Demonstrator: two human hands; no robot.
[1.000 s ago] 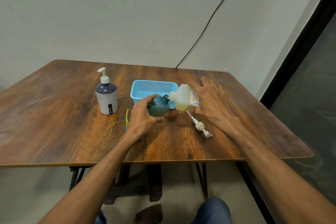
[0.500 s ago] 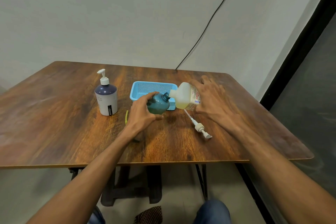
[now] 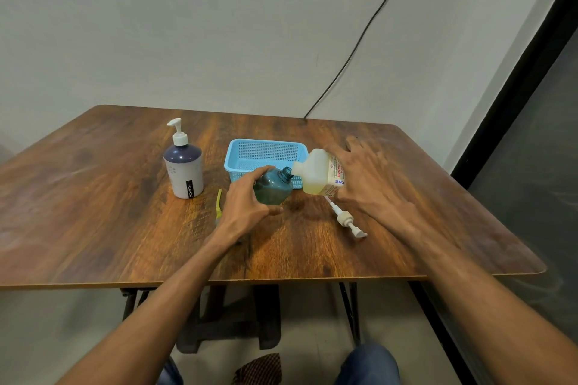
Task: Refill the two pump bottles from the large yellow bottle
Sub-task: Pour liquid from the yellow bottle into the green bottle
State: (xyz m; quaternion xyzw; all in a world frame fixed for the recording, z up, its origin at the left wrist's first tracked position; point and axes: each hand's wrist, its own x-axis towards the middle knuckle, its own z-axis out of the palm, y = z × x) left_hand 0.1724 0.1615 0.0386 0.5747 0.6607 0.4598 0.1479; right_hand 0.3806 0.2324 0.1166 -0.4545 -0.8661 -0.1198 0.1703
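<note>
On the table (image 3: pixel 93 228) we see a pump bottle (image 3: pixel 184 166) at the left; a basket (image 3: pixel 266 153) sits to its right; in front of the basket we hold a small bottle (image 3: pixel 273 186) and a big bottle (image 3: pixel 319 173), mouth to mouth; a loose pump (image 3: pixel 345 217) lies nearer us on the right.

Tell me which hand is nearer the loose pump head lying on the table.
Right. The right hand holds the yellow bottle just above the pump head; the left hand, gripping the teal bottle, is farther left.
</note>
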